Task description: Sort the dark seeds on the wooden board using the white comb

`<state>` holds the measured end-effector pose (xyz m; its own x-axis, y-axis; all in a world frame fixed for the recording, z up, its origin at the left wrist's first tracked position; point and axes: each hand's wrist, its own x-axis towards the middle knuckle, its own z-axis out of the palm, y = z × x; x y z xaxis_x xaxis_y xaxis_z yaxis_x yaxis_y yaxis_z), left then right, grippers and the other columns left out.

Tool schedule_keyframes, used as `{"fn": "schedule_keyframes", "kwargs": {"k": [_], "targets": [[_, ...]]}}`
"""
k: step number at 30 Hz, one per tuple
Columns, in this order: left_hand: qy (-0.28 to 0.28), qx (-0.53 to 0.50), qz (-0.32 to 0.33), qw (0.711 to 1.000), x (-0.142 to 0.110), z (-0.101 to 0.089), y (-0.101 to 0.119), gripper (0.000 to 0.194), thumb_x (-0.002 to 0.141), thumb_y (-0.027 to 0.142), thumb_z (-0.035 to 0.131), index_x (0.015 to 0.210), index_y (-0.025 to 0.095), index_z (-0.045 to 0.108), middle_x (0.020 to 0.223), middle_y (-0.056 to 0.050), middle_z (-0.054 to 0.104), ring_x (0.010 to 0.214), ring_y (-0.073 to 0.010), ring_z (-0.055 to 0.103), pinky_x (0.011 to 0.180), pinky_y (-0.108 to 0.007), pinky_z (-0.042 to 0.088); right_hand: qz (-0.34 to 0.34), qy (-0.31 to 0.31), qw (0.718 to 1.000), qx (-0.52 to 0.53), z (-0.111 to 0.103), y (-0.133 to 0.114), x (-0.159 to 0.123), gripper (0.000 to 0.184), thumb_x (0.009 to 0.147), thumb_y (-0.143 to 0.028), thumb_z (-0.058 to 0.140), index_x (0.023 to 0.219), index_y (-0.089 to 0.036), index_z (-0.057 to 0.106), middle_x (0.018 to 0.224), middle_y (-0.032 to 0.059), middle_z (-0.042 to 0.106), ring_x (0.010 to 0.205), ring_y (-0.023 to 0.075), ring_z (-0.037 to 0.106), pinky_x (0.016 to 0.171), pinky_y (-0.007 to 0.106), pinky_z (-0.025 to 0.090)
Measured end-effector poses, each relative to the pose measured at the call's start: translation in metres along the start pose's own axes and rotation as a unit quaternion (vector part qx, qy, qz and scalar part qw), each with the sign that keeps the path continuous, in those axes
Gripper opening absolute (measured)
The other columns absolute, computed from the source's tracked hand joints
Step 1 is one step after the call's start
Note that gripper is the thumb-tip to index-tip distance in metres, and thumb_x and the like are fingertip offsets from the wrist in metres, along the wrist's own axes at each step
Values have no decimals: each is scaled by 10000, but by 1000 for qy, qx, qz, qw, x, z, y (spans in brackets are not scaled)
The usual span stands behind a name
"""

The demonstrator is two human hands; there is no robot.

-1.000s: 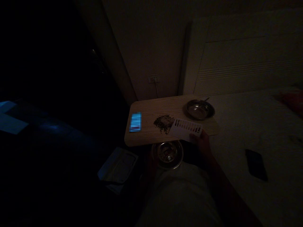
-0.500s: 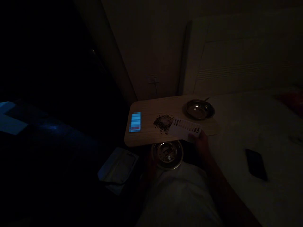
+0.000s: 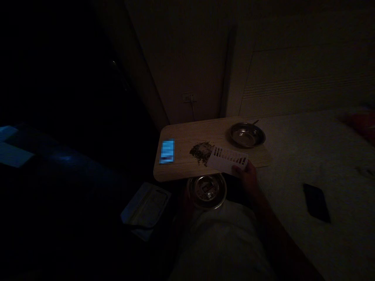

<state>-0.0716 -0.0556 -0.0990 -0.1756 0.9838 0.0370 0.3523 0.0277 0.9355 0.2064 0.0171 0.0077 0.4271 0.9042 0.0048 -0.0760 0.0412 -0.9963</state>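
Note:
In the dim head view, my right hand (image 3: 247,174) grips a white slotted plastic piece (image 3: 225,166) by its right end, thumb on top. Its left end reaches a pile of small dark grains (image 3: 202,152) on the wooden table (image 3: 181,169). Just below the table's front edge is a round metal bowl (image 3: 224,195) with some bits inside, too dark to name. My left hand (image 3: 188,201) is at the bowl's left rim and appears to hold it; its fingers are mostly lost in shadow.
A second metal bowl (image 3: 247,135) with a handle-like piece behind it stands at the table's right. A lit, blurred screen (image 3: 167,151) lies at the left end. A dark phone (image 3: 316,203) rests on the pale bed surface; a pale box (image 3: 146,208) is lower left.
The white slotted piece and my right hand have shifted very slightly left. The grain pile looks about the same, and my left hand stays at the bowl.

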Motion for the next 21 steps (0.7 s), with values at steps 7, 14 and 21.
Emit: {"fn": "schedule_keyframes", "kwargs": {"k": [7,14,21], "targets": [[-3,15,6,1000,0,0,-5,585,973,505,509,1521,305,474,1573,-89,519,1471,-283,450,1213,-487,355,1,-9,1000,4,-3,2,-1,419,625,-367,822,996,-219,695,986,61,783,883,281,713,791,412,583],[-3,7,8,1000,1,0,0,600,972,501,512,1517,254,469,1594,-113,492,1493,-288,419,1234,-500,319,2,-23,1000,1,-3,6,1,434,622,-367,831,1004,-217,692,980,61,784,868,280,709,767,409,578],[-22,7,-4,1000,-2,-4,17,593,991,472,492,1552,290,428,1626,-81,461,1519,-270,384,1241,-489,310,12,-9,1000,12,4,12,0,465,600,-380,840,1003,-211,680,980,60,777,875,270,696,797,412,575]]}}
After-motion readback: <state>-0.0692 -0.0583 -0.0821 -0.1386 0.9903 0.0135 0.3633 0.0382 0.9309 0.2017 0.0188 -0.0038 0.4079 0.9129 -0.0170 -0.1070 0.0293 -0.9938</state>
